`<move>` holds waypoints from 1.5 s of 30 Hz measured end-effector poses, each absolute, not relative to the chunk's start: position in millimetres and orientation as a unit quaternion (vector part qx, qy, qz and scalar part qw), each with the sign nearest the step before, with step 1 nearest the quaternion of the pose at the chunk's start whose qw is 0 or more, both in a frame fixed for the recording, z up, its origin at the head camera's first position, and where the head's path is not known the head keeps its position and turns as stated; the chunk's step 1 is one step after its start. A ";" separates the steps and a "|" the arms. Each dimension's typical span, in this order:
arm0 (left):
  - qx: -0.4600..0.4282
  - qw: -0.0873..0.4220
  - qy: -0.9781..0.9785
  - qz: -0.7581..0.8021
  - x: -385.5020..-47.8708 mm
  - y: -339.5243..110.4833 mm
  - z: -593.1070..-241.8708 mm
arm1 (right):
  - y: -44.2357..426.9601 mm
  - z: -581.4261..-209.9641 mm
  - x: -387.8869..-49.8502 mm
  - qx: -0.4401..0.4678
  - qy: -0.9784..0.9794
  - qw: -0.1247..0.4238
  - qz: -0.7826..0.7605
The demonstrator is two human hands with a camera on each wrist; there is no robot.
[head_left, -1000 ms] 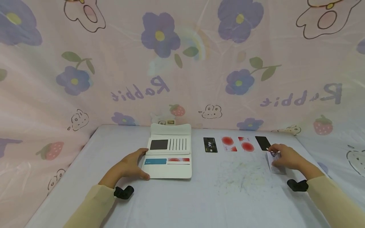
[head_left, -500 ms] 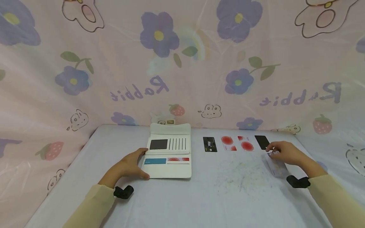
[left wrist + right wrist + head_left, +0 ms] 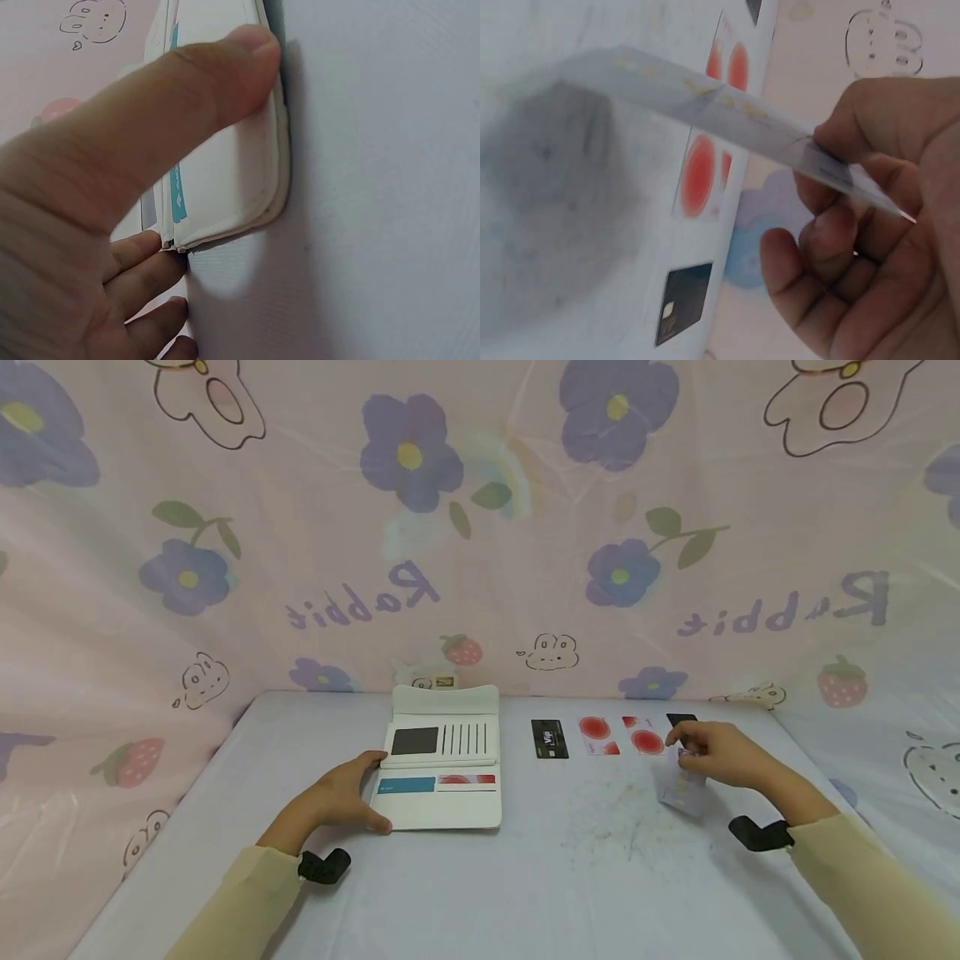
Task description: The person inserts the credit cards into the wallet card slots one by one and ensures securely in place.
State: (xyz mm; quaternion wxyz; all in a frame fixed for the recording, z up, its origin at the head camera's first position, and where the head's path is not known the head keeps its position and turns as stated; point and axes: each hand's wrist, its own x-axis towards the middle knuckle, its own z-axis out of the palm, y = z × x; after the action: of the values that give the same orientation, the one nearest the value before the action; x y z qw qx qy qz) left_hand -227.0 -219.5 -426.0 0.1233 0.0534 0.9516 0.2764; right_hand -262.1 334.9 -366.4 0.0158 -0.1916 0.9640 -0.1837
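Note:
A white wallet (image 3: 442, 812) lies unfolded on the table, with a blue card (image 3: 406, 786) and a red-and-white card (image 3: 467, 780) tucked in its front pockets. My left hand (image 3: 337, 795) rests at its left side; in the left wrist view the straight thumb lies over the wallet, and the other fingers are beside its edge. My right hand (image 3: 726, 757) pinches a thin, pale, partly see-through sheet (image 3: 705, 106) with faint yellow marks, raised above the table. Its kind cannot be made out. The hand partly covers a black card (image 3: 681, 719).
Left of that black card, a row on the table holds a black VIP card (image 3: 550, 740) and two red-and-white cards, one (image 3: 599, 736) left of the other (image 3: 645, 739). A patterned curtain (image 3: 480, 552) hangs behind the white table (image 3: 480, 893).
My right hand has lifted the pale sheet off the table's right side and carried it left, partly over the rightmost black card. The left hand and wallet have stayed in place.

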 end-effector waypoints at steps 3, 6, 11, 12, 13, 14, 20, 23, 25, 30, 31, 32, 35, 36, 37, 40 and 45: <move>0.053 0.125 0.952 0.275 -226.9 -219.1 -425.3 | 326.9 -364.2 -261.6 -0.204 0.961 0.010 -0.186; 0.050 0.129 0.952 0.273 -226.9 -218.7 -424.2 | 318.8 -361.9 -260.4 -0.213 0.958 0.011 -0.191; 0.052 0.132 0.952 0.271 -227.5 -218.2 -422.6 | 305.5 -360.7 -257.1 -0.219 0.954 0.012 -0.203; 0.054 0.132 0.952 0.271 -227.8 -218.2 -422.6 | 302.9 -361.0 -256.6 -0.222 0.953 0.011 -0.207; 0.055 0.131 0.952 0.272 -228.0 -218.1 -422.6 | 300.4 -361.5 -256.3 -0.226 0.951 0.010 -0.212; 0.056 0.131 0.952 0.272 -228.2 -218.0 -422.6 | 297.8 -362.3 -255.9 -0.230 0.949 0.009 -0.215; 0.062 0.127 0.953 0.269 -227.8 -217.2 -422.3 | 280.8 -364.8 -251.9 -0.245 0.940 0.000 -0.238; 0.063 0.126 0.952 0.270 -227.3 -216.5 -421.4 | 273.0 -364.6 -250.3 -0.243 0.940 -0.009 -0.240; 0.063 0.127 0.953 0.269 -226.9 -216.2 -420.8 | 268.2 -364.5 -250.2 -0.242 0.939 -0.015 -0.243; 0.063 0.129 0.953 0.267 -226.6 -216.3 -421.1 | 256.8 -366.7 -251.4 -0.238 0.934 -0.015 -0.265; 0.063 0.128 0.953 0.269 -226.6 -216.3 -420.7 | 254.5 -367.2 -251.6 -0.235 0.933 -0.014 -0.270; 0.064 0.128 0.952 0.271 -226.5 -216.4 -420.3 | 252.2 -367.7 -251.8 -0.234 0.933 -0.013 -0.274; 0.068 0.128 0.950 0.276 -226.3 -216.6 -419.4 | 245.7 -369.8 -252.5 -0.235 0.931 -0.017 -0.279; 0.068 0.128 0.950 0.277 -226.2 -216.6 -419.2 | 243.5 -370.4 -252.6 -0.236 0.930 -0.017 -0.281; 0.069 0.128 0.950 0.277 -226.1 -216.7 -419.2 | 241.4 -370.8 -252.6 -0.239 0.929 -0.019 -0.281; 0.069 0.128 0.950 0.275 -226.1 -217.1 -419.6 | 235.6 -372.0 -252.8 -0.249 0.924 -0.019 -0.289; 0.067 0.129 0.950 0.277 -226.3 -217.8 -420.3 | 225.4 -372.3 -253.3 -0.250 0.923 -0.020 -0.292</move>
State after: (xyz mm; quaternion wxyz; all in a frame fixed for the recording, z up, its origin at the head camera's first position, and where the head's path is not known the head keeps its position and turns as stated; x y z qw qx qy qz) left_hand -226.3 -217.8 -420.3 0.1286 0.0672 0.9500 0.2766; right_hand -253.3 225.4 -372.3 -0.0200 -0.2498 0.9229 -0.2924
